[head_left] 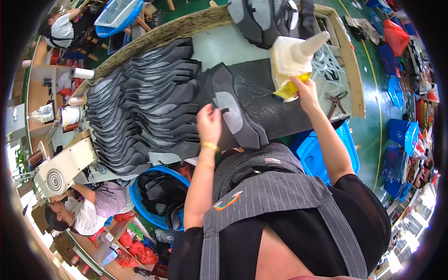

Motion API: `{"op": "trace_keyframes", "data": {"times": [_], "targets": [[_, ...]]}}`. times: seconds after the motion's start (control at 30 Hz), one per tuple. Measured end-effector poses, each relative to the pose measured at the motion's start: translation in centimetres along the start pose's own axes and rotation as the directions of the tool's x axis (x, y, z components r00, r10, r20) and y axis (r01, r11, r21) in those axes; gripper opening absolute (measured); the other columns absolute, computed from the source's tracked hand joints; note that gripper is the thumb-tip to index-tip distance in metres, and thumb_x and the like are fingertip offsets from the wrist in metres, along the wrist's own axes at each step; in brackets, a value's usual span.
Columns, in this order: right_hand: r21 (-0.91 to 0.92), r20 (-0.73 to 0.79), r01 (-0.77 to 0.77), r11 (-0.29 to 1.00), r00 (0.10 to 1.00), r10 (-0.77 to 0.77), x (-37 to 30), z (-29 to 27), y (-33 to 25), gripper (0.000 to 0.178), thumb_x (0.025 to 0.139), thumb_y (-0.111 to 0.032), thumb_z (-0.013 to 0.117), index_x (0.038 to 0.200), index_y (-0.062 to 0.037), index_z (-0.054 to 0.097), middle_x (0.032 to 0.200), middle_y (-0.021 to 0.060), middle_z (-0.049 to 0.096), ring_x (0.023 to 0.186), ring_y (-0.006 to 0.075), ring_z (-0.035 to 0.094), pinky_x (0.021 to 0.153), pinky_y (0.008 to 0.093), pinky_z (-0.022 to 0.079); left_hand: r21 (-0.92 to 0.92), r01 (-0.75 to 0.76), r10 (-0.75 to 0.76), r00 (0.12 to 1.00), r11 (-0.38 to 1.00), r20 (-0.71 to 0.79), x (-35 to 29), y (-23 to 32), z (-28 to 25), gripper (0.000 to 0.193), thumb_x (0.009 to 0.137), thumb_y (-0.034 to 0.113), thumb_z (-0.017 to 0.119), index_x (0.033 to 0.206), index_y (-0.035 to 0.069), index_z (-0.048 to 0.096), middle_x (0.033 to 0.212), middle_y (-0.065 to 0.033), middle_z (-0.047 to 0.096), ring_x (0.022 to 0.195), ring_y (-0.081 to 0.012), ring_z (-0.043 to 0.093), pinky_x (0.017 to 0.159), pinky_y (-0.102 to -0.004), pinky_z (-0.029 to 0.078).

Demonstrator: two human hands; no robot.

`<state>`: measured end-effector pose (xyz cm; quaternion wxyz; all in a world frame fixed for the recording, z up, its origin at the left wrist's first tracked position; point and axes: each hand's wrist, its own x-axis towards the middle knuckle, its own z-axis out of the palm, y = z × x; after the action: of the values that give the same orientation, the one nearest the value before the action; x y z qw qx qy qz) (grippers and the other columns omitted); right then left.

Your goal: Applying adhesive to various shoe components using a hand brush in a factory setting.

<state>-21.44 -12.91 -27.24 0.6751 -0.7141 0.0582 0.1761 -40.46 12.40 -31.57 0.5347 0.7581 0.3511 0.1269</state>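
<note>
The left hand pinched the edge of a dark shoe-upper piece lying on the black mat. The right hand grasped a pale glue bottle, held up just beyond that piece. Stacked grey pieces lay left of the pinch.

Bench is pretty packed, only a couple of open lanes

Left side is blocked by rows of dark cut pieces, far edge by a black pile. Bare tabletop between them is open, so is the dark mat under the glue bottle. Pliers sit right.
</note>
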Motion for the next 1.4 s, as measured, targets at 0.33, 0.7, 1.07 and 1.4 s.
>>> {"op": "trace_keyframes", "data": {"times": [0.33, 0.7, 1.07, 1.4], "targets": [[-0.411, 0.128, 0.290, 0.864, 0.957, -0.260, 6.8, 13.0, 4.7, 0.023, 0.077, -0.020, 0.069, 0.078, 0.0020, 0.062, 0.068, 0.0119, 0.064, 0.061, 0.0141, 0.060, 0.060, 0.0286, 0.048, 0.486, 0.026, -0.070, 0.995, 0.874, 0.072, 4.4, -0.9, 3.8, 0.040, 0.067, 0.015, 0.076, 0.100, -0.002, 0.062, 0.092, -0.0139, 0.064, 0.088, -0.0281, 0.060, 0.081, -0.0366, 0.048], [-0.066, 0.388, 0.132, 0.989, 0.917, -0.096, -0.1, 11.9, 3.6, 0.019, 0.083, -0.017, 0.064, 0.077, 0.0009, 0.061, 0.066, 0.0017, 0.061, 0.060, 0.0066, 0.055, 0.054, 0.0224, 0.044, -0.167, 0.408, -0.349, 0.889, 0.898, 0.297, 7.2, -5.4, 4.3, 0.038, 0.068, -0.008, 0.065, 0.105, -0.007, 0.055, 0.090, -0.0138, 0.064, 0.079, -0.0209, 0.063, 0.068, -0.0319, 0.052], [-0.155, 0.621, 0.461, 0.874, 0.733, -0.277, -7.8, 4.3, 8.1, 0.012, 0.075, -0.007, 0.069, 0.080, -0.0016, 0.059, 0.078, 0.0081, 0.059, 0.072, 0.0178, 0.060, 0.064, 0.0273, 0.047, -0.561, 0.313, -0.209, 0.947, 0.766, 0.243, 4.2, -1.5, 4.1, 0.023, 0.078, -0.005, 0.062, 0.100, -0.002, 0.054, 0.087, -0.0065, 0.063, 0.076, -0.0135, 0.059, 0.069, -0.0273, 0.048], [-0.446, 0.569, 0.351, 0.823, 0.821, -0.042, -1.2, 12.5, 2.5, 0.024, 0.084, -0.022, 0.064, 0.085, 0.0021, 0.062, 0.078, 0.0080, 0.065, 0.061, 0.0099, 0.060, 0.053, 0.0256, 0.047, -0.511, 0.727, -0.407, 0.684, 0.460, 0.606, 6.7, -2.8, 3.2, 0.065, 0.088, 0.062, 0.036, 0.099, 0.002, 0.059, 0.090, -0.0055, 0.064, 0.082, -0.0159, 0.062, 0.077, -0.0272, 0.048]]}}
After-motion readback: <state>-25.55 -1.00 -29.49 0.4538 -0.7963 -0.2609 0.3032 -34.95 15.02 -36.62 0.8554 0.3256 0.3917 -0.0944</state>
